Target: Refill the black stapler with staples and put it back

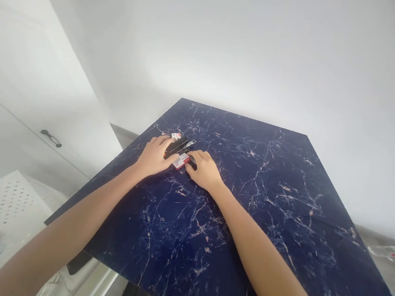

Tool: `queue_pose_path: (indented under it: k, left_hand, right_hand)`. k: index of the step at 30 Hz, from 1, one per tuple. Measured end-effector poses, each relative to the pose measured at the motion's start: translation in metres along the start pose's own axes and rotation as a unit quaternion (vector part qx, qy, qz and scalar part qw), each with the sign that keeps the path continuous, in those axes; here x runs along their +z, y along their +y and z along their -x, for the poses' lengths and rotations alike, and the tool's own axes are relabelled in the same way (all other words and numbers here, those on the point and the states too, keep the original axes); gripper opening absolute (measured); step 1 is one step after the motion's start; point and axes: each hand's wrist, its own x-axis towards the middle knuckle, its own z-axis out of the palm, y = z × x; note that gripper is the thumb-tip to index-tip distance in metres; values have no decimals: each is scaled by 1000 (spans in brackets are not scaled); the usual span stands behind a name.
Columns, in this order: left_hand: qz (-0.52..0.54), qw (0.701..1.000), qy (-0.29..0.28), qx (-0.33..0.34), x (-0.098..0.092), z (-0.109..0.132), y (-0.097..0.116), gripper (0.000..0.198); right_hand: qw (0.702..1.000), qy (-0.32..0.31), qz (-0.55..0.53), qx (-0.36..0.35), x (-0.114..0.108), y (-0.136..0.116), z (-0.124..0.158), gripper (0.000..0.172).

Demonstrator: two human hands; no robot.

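My left hand [155,156] is closed around a black item with a metal strip, which looks like a stapler [177,146]. Its thumb reaches to the edge of a small red and white box [181,161] lying between my hands. Curled over a small dark rounded object [193,162] is my right hand [204,171], right beside that box; its fingers cover most of the object, so its kind is hidden. Behind the stapler, a white and red packet [176,136] shows past my left fingertips.
Everything rests on a dark blue marble-patterned table [186,242] set against a white wall [253,49]. To the left stand a white cabinet [30,74] with a black handle [51,138] and a white perforated surface [0,200]. Clear plastic [391,252] lies beyond the right edge.
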Motion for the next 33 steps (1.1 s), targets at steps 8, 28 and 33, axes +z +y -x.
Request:
queue_pose_path:
  k: [8,28,33]
  left_hand:
    - [112,990,-68,45,-2,-10,-13,61]
    - [73,996,-48,19,7,-8,-15,56]
    - [80,995,-58,17,4,-9,-15,55]
  right_hand:
    - [997,23,-52,59,1,8,-7,54]
    - [980,4,-170,102,14,25,-41,67]
    - [974,15,-177,138,13,25,-39,59]
